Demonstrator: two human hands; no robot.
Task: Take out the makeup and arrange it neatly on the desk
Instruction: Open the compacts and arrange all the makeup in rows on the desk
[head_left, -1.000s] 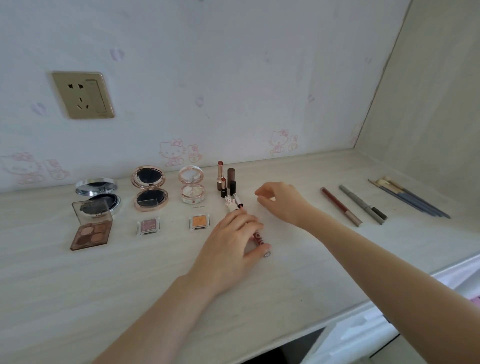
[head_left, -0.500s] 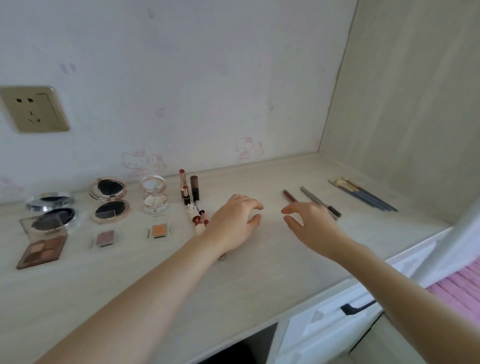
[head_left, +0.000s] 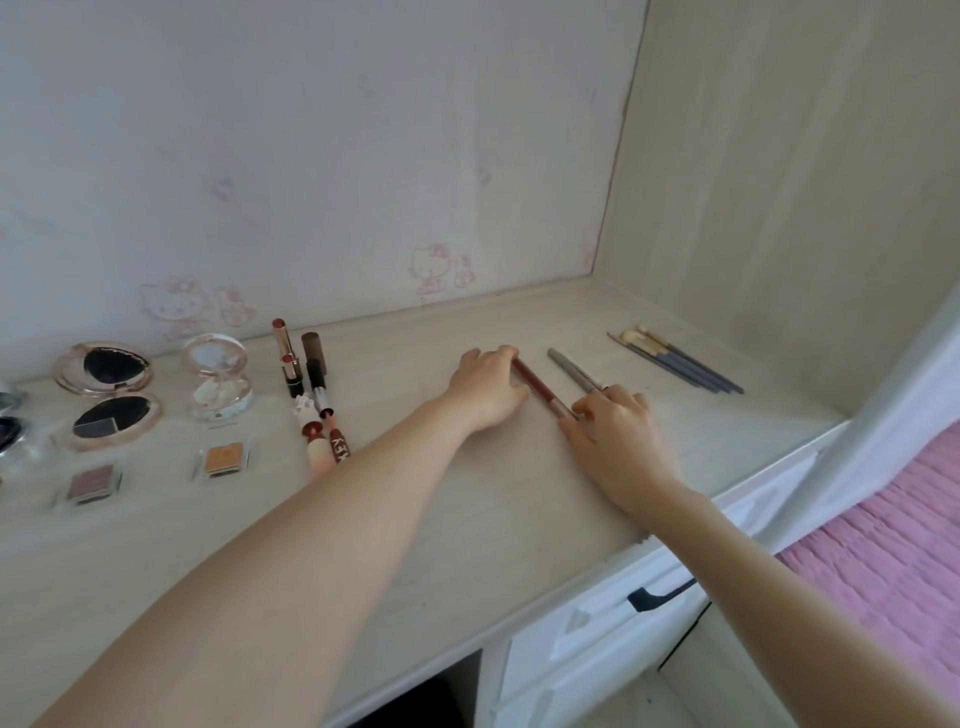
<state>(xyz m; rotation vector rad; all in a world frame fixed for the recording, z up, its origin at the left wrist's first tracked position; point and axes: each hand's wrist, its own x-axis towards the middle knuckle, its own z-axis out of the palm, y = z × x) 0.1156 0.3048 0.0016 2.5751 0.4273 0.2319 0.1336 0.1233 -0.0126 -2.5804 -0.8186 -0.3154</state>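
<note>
Your left hand (head_left: 485, 387) lies on the table (head_left: 467, 519) with its fingers curled onto the far end of the reddish-brown pencil (head_left: 540, 387), and your right hand (head_left: 613, 423) pinches the pencil's near, pale-tipped end between thumb and fingers. The pencil lies flat on the table, running diagonally between your 2 hands. Just to its right lies a grey pencil (head_left: 571, 371), roughly parallel, its near end by your right fingers. Further right, well apart, a bundle of blue-handled brushes (head_left: 680, 364) rests near the side panel. To your left, 2 lipsticks (head_left: 298, 364) stand upright by the wall, with 2 more tubes (head_left: 324, 439) lying in front of them. Left of those sit a clear round compact (head_left: 218, 382) and a rose-gold compact (head_left: 106, 395), both open, and 2 small square eyeshadow pans (head_left: 223, 460) in front. A white drawer with a black handle (head_left: 654, 597) shows below the table edge.
</note>
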